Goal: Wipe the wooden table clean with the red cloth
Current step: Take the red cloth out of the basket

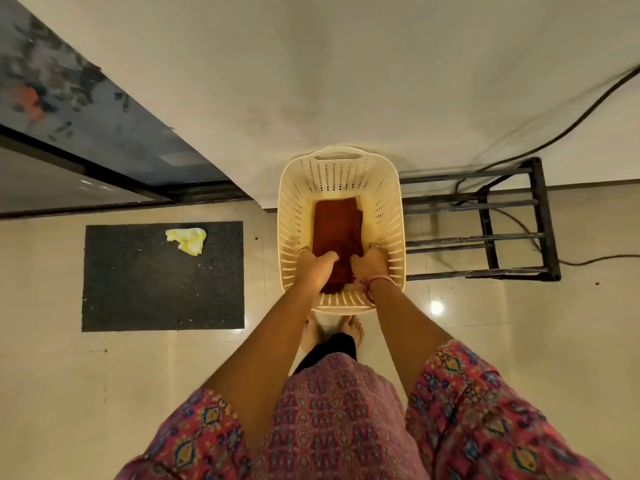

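Note:
A folded red cloth [337,233] lies flat on the bottom of a cream perforated plastic basket [294,202] that stands on the floor against the wall. Both my arms reach down into the basket. My left hand [315,268] is on the cloth's near left edge, thumb on top and fingers down beside it. My right hand [369,265], with a pink band at the wrist, holds the near right edge the same way. The near end of the cloth is hidden under my hands. No wooden table is in view.
A black floor mat [138,292] with a crumpled yellow rag [187,240] lies to the left. A black metal rack [485,220] stands right of the basket, with cables [571,129] trailing by it. A dark door frame [86,161] is at the left. My bare feet [353,330] are just behind the basket.

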`<control>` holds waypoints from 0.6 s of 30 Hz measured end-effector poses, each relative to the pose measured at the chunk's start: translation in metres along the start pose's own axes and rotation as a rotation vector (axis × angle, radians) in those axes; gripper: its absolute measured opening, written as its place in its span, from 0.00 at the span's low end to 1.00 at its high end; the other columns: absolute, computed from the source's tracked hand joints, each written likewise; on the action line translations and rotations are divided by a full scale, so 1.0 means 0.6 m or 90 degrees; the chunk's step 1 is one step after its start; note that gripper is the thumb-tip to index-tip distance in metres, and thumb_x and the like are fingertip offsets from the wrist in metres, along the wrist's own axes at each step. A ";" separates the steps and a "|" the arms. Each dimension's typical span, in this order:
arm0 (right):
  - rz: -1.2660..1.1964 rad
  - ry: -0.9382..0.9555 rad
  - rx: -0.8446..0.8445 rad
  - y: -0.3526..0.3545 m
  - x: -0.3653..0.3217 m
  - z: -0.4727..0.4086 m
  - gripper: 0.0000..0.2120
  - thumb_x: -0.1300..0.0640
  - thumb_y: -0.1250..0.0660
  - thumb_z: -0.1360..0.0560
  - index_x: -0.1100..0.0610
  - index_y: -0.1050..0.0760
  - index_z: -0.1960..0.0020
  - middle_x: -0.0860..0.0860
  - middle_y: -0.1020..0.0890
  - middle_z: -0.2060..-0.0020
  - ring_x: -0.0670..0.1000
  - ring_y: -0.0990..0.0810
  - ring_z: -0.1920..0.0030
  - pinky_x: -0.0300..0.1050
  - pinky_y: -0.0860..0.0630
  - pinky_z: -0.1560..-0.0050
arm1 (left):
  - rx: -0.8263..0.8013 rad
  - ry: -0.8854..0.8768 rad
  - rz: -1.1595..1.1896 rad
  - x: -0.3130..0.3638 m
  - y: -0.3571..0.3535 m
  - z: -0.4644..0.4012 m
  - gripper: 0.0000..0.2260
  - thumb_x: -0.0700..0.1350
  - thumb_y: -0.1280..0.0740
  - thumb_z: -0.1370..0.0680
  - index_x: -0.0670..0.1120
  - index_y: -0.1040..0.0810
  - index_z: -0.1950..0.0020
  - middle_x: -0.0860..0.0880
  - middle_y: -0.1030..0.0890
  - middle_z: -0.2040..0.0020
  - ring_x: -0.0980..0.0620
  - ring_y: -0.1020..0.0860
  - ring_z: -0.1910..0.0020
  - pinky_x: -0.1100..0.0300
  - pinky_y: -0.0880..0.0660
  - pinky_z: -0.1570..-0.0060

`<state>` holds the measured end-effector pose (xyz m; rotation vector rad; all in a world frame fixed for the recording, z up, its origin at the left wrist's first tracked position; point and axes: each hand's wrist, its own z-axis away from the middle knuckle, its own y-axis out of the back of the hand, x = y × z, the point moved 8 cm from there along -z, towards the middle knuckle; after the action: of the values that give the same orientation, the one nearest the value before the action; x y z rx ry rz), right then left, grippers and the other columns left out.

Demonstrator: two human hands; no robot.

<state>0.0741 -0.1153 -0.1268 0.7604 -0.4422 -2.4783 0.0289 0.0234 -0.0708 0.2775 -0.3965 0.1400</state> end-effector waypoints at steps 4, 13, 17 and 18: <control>0.007 -0.020 0.015 -0.007 0.006 -0.007 0.18 0.61 0.37 0.24 0.65 0.32 0.36 0.61 0.23 0.42 0.62 0.24 0.41 0.50 0.28 0.44 | 0.034 0.046 0.000 -0.016 -0.003 -0.024 0.23 0.43 0.34 0.24 0.38 0.35 0.32 0.45 0.27 0.41 0.44 0.28 0.39 0.57 0.32 0.50; -0.091 0.000 -0.089 -0.025 -0.015 0.002 0.17 0.55 0.32 0.31 0.63 0.25 0.45 0.56 0.20 0.52 0.58 0.22 0.50 0.51 0.23 0.49 | 0.009 0.065 0.024 -0.038 -0.014 -0.047 0.19 0.45 0.36 0.24 0.39 0.28 0.35 0.45 0.23 0.40 0.47 0.24 0.45 0.58 0.30 0.51; -0.225 -0.019 -0.144 -0.025 -0.036 0.017 0.13 0.59 0.29 0.32 0.58 0.27 0.50 0.56 0.20 0.52 0.55 0.19 0.54 0.53 0.18 0.52 | 0.002 0.054 0.072 -0.030 -0.007 -0.039 0.17 0.49 0.41 0.22 0.42 0.26 0.38 0.44 0.22 0.41 0.47 0.25 0.45 0.55 0.28 0.47; -0.276 -0.031 -0.170 -0.027 -0.045 0.026 0.13 0.63 0.30 0.30 0.59 0.28 0.48 0.57 0.21 0.52 0.54 0.19 0.55 0.49 0.17 0.56 | 0.003 0.057 0.088 -0.027 -0.004 -0.035 0.16 0.50 0.41 0.22 0.43 0.25 0.40 0.44 0.22 0.42 0.47 0.24 0.46 0.54 0.27 0.46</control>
<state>0.0782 -0.0847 -0.1096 0.7478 0.0509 -2.8810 0.0222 0.0263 -0.0964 0.2478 -0.3267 0.2885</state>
